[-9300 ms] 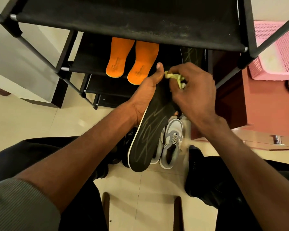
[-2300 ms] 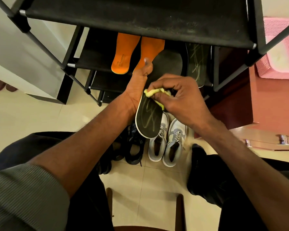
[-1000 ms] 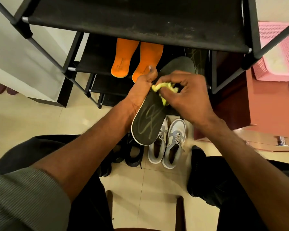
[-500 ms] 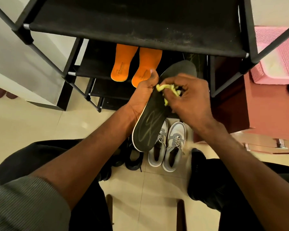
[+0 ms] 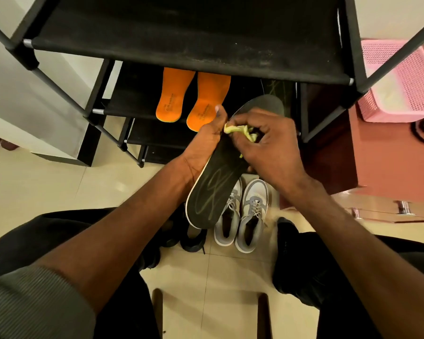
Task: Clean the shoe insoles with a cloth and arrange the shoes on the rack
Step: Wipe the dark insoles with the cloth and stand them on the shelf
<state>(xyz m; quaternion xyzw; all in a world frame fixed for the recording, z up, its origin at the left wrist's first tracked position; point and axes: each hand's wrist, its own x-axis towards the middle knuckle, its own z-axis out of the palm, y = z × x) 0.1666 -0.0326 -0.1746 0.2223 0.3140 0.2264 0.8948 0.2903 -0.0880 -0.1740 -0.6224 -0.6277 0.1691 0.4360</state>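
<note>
Black fabric-shelved metal shoe rack [image 5: 186,47] beyond, long dark grey foam insole [image 5: 211,194] clamped along its edge by left hand [image 5: 203,145], heel towards us, right hand [image 5: 269,145] fingers pinching crumpled yellow-green cloth [image 5: 238,130] onto its middle, toe end ahead

The middle of the black insole [image 5: 214,189] is being covered by the right hand [image 5: 272,148], and its left edge by the left hand [image 5: 201,148]. Most of the yellow cloth [image 5: 238,130] is being hidden inside the right hand's curled fingers. A second dark insole [image 5: 279,89] on the rack [image 5: 181,50] is being masked by the top shelf, as are the toes of the orange insoles [image 5: 194,96]. The dark shoes [image 5: 194,237] are being obscured by the left forearm. The pink basket [image 5: 402,79] is being cut off by the right edge. The print on the orange insoles is too small to be read.
</note>
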